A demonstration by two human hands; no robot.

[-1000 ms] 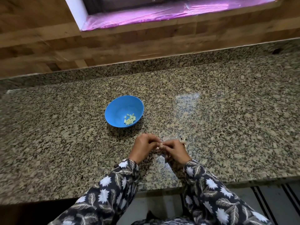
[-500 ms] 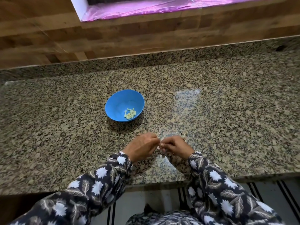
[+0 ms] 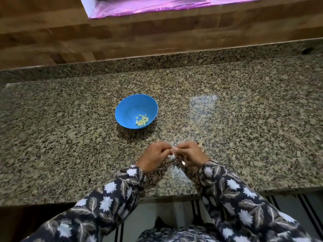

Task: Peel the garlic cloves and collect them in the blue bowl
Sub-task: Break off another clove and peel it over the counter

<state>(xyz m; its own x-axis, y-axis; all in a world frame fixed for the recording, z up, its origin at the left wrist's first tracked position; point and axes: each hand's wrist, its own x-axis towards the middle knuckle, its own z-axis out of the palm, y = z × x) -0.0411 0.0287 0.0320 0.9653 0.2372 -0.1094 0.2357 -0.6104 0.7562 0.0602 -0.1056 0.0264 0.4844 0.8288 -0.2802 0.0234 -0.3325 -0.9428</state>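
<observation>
A blue bowl stands on the granite counter, with several pale peeled cloves lying at its bottom right. Below and to the right of it, my left hand and my right hand meet fingertip to fingertip just above the counter. Both pinch a small garlic clove between them, and only a pale sliver of it shows. Bits of white skin lie under the hands. More garlic peeks out behind my right hand.
The speckled granite counter runs left to right, its front edge just below my wrists. A low granite upstand and a wooden wall close off the back. A pink-covered sill sits above.
The camera view has tilted, so the bowl and hands sit slightly differently in frame. My hands stay together on the clove with only small finger movements.
</observation>
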